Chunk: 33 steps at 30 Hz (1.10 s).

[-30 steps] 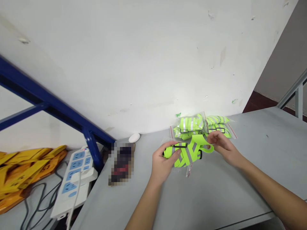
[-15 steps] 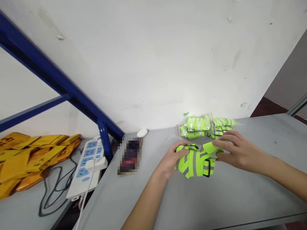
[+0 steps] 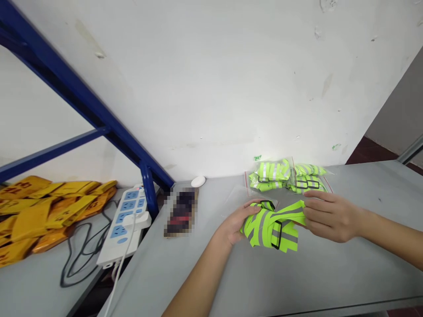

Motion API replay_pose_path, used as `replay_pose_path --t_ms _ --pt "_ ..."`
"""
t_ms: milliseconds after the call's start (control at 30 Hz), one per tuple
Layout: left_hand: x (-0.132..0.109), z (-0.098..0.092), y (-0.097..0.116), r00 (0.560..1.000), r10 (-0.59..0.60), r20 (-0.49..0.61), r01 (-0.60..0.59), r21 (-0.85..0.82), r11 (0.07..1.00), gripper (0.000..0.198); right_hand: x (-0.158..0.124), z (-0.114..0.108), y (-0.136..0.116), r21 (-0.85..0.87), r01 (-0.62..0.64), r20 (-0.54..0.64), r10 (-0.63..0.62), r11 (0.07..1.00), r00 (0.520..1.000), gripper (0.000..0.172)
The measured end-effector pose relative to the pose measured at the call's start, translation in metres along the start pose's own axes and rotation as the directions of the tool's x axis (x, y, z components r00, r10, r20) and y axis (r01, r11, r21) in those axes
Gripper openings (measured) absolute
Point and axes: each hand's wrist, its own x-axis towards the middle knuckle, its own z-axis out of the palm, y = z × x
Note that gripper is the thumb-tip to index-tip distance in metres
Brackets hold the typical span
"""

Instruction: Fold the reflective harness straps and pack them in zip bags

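Note:
A bundle of neon-yellow reflective strap (image 3: pixel 261 226) with grey stripes and black buckles is gripped by my left hand (image 3: pixel 236 222), thumb on top. My right hand (image 3: pixel 330 215) pinches a length of the same strap and holds it stretched out to the right of the bundle. Part of the strap hangs below, beside a black buckle (image 3: pixel 277 235). Just behind my hands, clear plastic bags of similar straps (image 3: pixel 272 171) lie against the wall, with more bagged straps (image 3: pixel 307 182) to their right.
Grey table (image 3: pixel 205 264) under my hands. At its left are a blurred dark object (image 3: pixel 181 213) and a white round item (image 3: pixel 198 181). Further left: blue metal frame (image 3: pixel 148 189), white power strip (image 3: pixel 124 224), black cable (image 3: pixel 69 259) and yellow packets (image 3: pixel 36 215).
My right hand has closed on the strap and drawn it taut to the right. The bundle has turned in my left hand, and its buckle has shifted slightly left. The view has shifted slightly.

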Motion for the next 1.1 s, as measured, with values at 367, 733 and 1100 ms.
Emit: replay_pose_path --t_ms 367,733,1100 --pt "0.0 -0.009 0.002 0.999 0.005 0.052 0.003 -0.14 0.99 0.029 0.004 -0.001 -0.017 0.083 -0.111 0.166 0.097 0.99 0.981 0.013" --pt "-0.001 -0.005 0.003 0.996 0.08 0.029 -0.078 -0.055 0.995 0.037 -0.007 0.013 -0.019 0.305 -0.313 -0.194 0.38 0.899 0.904 0.017" --pt "-0.001 -0.006 0.007 0.99 0.138 -0.02 -0.139 -0.075 0.987 0.037 0.002 0.037 -0.035 0.92 -0.354 0.366 0.685 -0.166 0.63 0.027"
